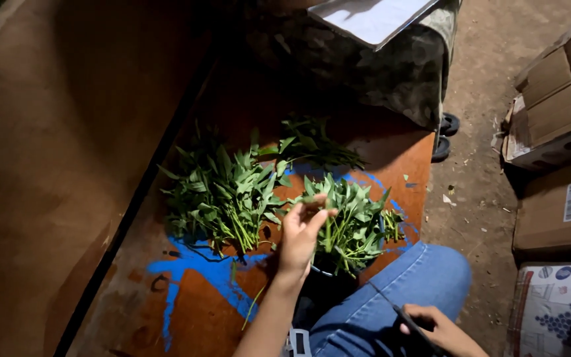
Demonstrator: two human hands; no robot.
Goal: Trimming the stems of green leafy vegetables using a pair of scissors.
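Right hand: the right hand (pixel 434 327) lies lowest in view, resting on the knee in blue jeans (pixel 391 297); its fingers are curled around a thin dark stick-like thing (pixel 408 320), too dim to tell what kind.
Left hand: the left hand (pixel 299 235) reaches forward, thumb and fingers brought together on the leafy tips of the near bunch of greens (pixel 351 221); it pinches rather than grips.
Where the greens are: the near bunch stands with its stems down in a dark container (pixel 325 274), mostly hidden, just beside the knee. A larger heap of greens (pixel 223 192) lies flat on the bench (pixel 193 311), to the left and touching it at the leaves. A smaller sprig (pixel 315 145) lies farther back.
Bench: orange-brown board with blue paint smears.
How the greens will likely handle: light, limp and springy; thin stems bend readily, leaves bruise and tear if squeezed. Stalks tangle, so lifting one probably drags its neighbours.
Where to take hold: low on the stems, where they gather and are firmest, not at the leaf tips; a loose closed fist about the bundle seems safer than a pinch.
Around: a camouflage cloth (pixel 391 66) under a pale tray (pixel 371 16) at the far end; cardboard boxes (pixel 556 99) on the dirt floor (pixel 477 198) at right.
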